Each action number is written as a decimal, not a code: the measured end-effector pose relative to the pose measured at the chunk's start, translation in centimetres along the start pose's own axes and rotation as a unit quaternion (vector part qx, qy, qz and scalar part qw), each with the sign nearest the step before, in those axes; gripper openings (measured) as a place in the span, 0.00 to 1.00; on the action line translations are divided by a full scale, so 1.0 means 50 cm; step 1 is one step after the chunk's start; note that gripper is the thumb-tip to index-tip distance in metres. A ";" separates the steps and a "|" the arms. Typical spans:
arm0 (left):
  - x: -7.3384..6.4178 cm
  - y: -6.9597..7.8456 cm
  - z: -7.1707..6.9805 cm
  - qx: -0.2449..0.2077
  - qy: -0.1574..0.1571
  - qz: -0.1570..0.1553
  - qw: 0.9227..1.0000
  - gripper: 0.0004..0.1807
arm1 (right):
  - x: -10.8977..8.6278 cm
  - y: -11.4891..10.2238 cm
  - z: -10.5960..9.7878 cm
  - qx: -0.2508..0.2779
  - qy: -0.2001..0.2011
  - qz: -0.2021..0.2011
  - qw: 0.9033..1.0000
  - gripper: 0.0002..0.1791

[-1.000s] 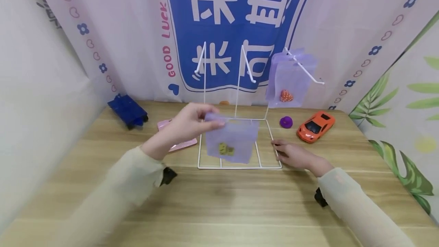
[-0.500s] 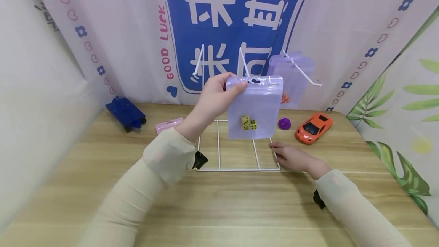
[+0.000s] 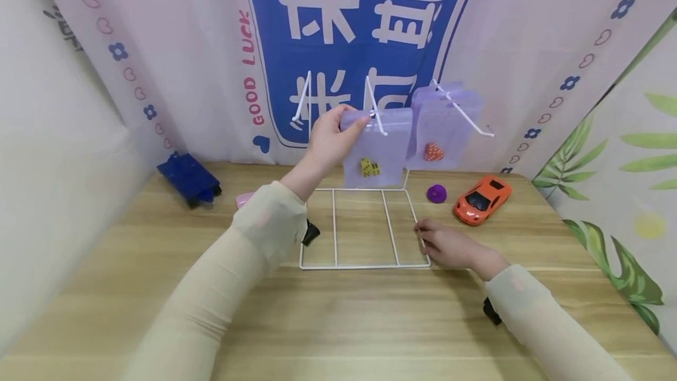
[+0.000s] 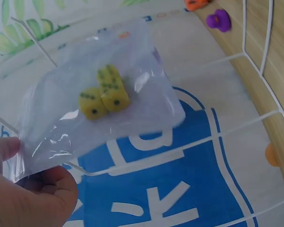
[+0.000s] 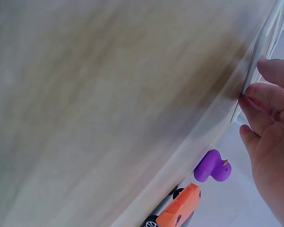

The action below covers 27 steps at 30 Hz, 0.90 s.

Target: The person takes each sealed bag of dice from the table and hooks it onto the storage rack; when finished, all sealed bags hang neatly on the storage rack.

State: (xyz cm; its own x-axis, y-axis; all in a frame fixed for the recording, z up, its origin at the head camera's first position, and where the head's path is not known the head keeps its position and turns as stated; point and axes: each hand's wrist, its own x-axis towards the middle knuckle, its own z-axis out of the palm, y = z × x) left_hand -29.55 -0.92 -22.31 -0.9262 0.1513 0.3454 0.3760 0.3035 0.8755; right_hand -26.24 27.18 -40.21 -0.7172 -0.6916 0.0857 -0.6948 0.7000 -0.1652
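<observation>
My left hand [image 3: 329,139] pinches the top left edge of a clear purple zip bag [image 3: 353,151] between thumb and fingers. Yellow dice [image 4: 104,94] lie inside it. The middle hook [image 3: 374,102] of a white wire display rack [image 3: 365,267] meets the bag's top at its hanging hole, and the hook's tip shows in front of the bag. Low on the rack's right side, the thumb and fingers of my right hand [image 3: 449,244] pinch the base wire. Purple bags [image 3: 449,122], the front one holding a red dotted piece, hang on the right hook.
A purple rubber duck [image 5: 212,166] and an orange toy car [image 3: 482,200] stand right of the rack. To the left lie a blue object [image 3: 189,180] and a pink packet [image 3: 243,199], partly hidden by my left arm. A printed curtain [image 3: 211,75] hangs behind the table.
My left hand has carried the bag of dice up from over the rack's base, then back and slightly left onto the middle hook. My right hand stays on the rack's base.
</observation>
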 end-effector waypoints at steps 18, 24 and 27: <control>0.144 -0.043 0.007 0.040 0.065 -0.072 0.995 0.16 | -0.002 -0.003 0.011 0.004 0.002 0.002 1.000 0.19; 0.162 -0.048 0.018 0.039 0.076 -0.074 0.994 0.15 | -0.003 0.002 0.010 0.006 0.001 0.010 1.000 0.19; 0.168 -0.049 0.025 0.035 0.079 -0.067 0.994 0.14 | -0.005 0.006 0.008 0.007 0.003 0.013 1.000 0.19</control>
State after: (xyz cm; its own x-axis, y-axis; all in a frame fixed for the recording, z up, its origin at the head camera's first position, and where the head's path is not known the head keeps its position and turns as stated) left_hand -38.23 0.79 -21.98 -0.9585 -0.0433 0.2819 0.2456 0.3772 0.8930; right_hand -26.27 27.49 -40.70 -0.7349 -0.6725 0.0879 -0.6756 0.7146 -0.1816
